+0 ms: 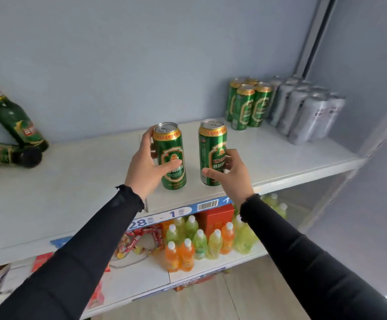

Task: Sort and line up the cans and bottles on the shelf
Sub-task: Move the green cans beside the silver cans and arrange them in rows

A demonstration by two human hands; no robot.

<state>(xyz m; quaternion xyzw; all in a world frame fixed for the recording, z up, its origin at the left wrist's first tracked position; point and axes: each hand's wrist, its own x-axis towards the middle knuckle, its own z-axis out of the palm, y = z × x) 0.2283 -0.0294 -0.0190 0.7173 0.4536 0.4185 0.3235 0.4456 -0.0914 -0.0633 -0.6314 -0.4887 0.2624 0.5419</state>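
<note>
On the lower shelf nearest the viewer stand small orange and yellow-green drink bottles (192, 241) beside a red box (215, 218) and red snack packets (139, 239), partly hidden by two black sleeves. A blue price strip (164, 217) on the upper shelf's (61, 192) edge reads "28" and "1", with a barcode. Above it, the left hand (146, 167) wraps a green can (169, 155), and the right hand (230, 173) grips a second green can (212, 152) lettered "TEZH…", the rest covered by fingers. Far left, green beer bottles (12, 125) lean and lie, cut off by the frame. Far right stand grouped green cans (247, 105), then silver cans (307, 112) with unreadable print.
</note>
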